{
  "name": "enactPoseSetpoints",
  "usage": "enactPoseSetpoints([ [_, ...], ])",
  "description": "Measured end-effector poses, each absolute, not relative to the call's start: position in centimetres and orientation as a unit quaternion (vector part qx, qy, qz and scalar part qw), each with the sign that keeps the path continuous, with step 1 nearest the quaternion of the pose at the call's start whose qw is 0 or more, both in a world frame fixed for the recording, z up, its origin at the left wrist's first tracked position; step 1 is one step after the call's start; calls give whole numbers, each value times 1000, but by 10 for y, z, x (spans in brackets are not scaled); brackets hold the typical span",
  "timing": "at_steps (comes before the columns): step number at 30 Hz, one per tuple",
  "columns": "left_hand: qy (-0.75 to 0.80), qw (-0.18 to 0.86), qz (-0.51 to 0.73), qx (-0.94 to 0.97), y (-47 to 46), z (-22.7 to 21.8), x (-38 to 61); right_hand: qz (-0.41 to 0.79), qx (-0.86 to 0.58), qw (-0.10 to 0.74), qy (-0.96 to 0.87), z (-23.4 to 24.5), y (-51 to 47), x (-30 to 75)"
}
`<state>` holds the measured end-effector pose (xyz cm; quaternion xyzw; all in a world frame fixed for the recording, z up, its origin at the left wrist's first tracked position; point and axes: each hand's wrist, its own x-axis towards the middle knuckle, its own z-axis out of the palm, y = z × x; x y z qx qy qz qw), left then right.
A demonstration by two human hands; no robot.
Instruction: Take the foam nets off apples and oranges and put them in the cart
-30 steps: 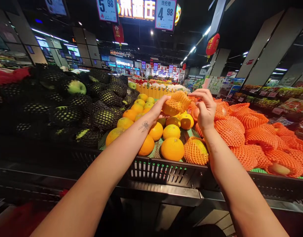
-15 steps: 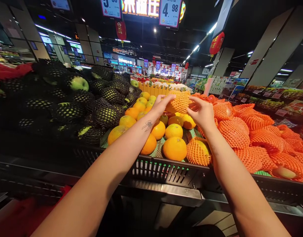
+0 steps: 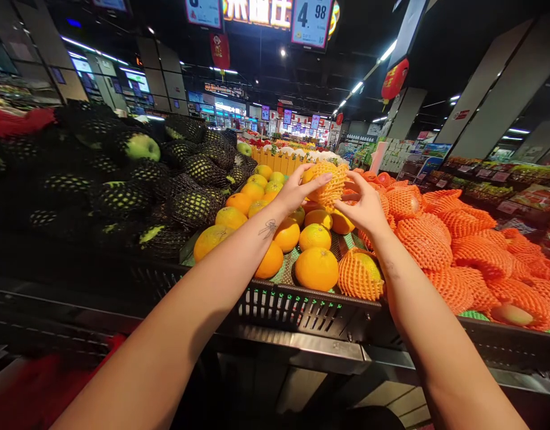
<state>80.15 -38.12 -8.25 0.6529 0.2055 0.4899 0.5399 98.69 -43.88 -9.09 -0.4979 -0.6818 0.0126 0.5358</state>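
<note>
One netted orange (image 3: 332, 184), between hands (image 3: 296, 192) (image 3: 368, 208); loose oranges (image 3: 316, 269), below

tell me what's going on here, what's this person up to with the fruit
A person's left hand holds an orange partly inside a foam net, with the right hand at the net's right end. Part of the orange, by the left hand, is bare. It is held up over a crate of mostly bare oranges; one at the front right is netted.
</note>
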Motion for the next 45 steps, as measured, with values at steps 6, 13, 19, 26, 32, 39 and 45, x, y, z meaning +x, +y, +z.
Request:
enactPoseSetpoints([
  [6,136,567,456,672,-369,-90,803,28,-484,548,-682,-98,-426,996],
  [13,74,574,454,678,-377,-86,800,187,-446,564,-669,-100,-429,987],
  [19,95,525,463,707,-373,-88,802,296,-389,600,-633,-100,-428,982],
  [26,44,471,471,745,-371,-88,802,329,-377,640,-583,-97,-428,985],
  [32,15,426,482,766,-368,-88,802,295,-396,633,-596,-97,-429,987],
  [39,46,398,478,782,-360,-92,807,246,-405,643,-602,-104,-424,989],
  [45,37,370,464,804,-359,-97,812,327,-370,661,-565,-100,-426,981],
])
